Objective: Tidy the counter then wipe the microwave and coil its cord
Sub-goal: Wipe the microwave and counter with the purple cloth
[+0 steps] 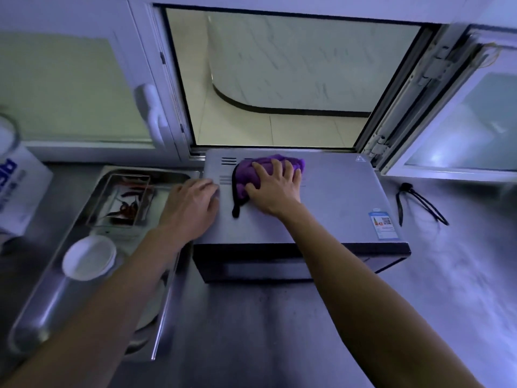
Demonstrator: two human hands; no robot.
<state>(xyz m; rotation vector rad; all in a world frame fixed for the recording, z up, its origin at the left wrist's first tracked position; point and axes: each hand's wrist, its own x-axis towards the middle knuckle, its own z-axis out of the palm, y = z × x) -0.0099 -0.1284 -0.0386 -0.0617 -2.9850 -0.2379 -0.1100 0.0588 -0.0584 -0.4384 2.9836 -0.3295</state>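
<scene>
While left hand (193,203) steadies microwave (321,197) edge, right hand (275,186), fingers spread, presses cloth (253,170); unwiped top lies rightward.

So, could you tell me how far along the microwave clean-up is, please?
Wiping is in hand: the right hand presses the purple cloth on the microwave top while the left hand steadies its edge. The black cord lies loose on the counter, uncoiled.

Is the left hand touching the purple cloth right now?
Apart. The head view shows the left hand resting on the microwave top's left edge, with bare metal between it and the cloth under the right hand.
</scene>
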